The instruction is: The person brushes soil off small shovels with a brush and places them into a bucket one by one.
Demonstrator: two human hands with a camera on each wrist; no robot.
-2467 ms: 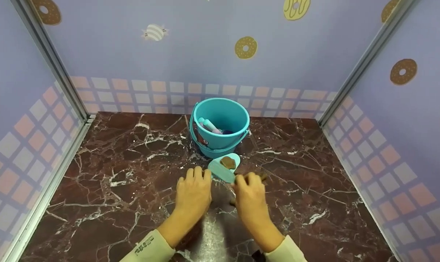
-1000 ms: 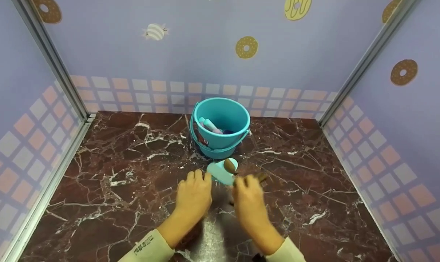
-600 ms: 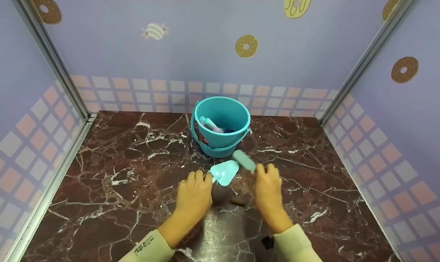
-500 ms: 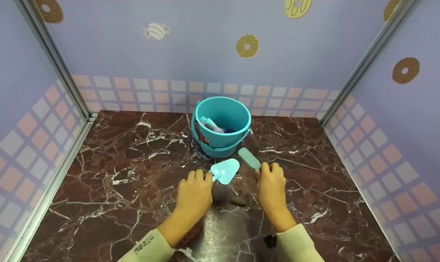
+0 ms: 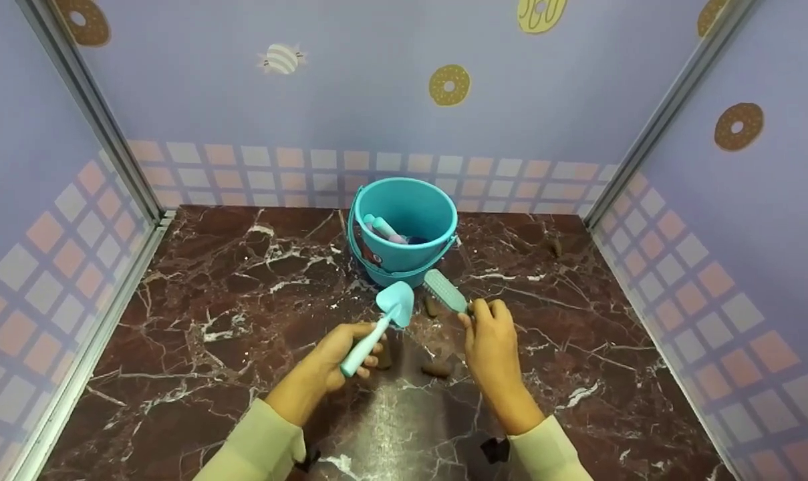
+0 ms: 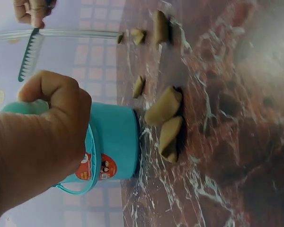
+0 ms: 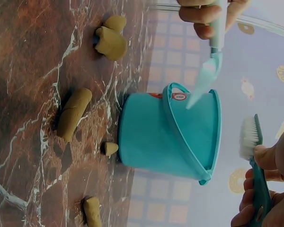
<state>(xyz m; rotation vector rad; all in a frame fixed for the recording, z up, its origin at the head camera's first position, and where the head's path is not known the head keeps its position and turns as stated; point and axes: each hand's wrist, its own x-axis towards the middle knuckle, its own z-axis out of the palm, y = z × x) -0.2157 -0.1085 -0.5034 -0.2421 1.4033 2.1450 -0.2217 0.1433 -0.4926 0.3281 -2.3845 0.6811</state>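
Note:
My left hand [image 5: 331, 349] grips the handle of a turquoise toy shovel [image 5: 395, 304], lifted off the marble surface in front of the bucket. In the right wrist view the blade of that shovel [image 7: 203, 80] carries nothing that I can see. My right hand [image 5: 494, 344] holds a teal brush [image 5: 446, 292] in the air to the right of the shovel; its white bristles [image 7: 248, 137] show in the right wrist view. Below the hands lie brown clay-like lumps, among them a roll [image 5: 436, 369] and a small stub [image 5: 431, 306]. Fingers hide part of both handles.
A turquoise bucket [image 5: 404, 262] with its handle down stands behind the hands. Turquoise and pink pieces [image 5: 388, 229] lie inside it. Another brown lump [image 5: 556, 248] sits far back on the right. Patterned panels [image 5: 297, 107] enclose the back and sides.
The brush has moved right, away from the shovel. A brown lump has left the blade. My left hand has turned over and raised the shovel. A lump now shows at the far right.

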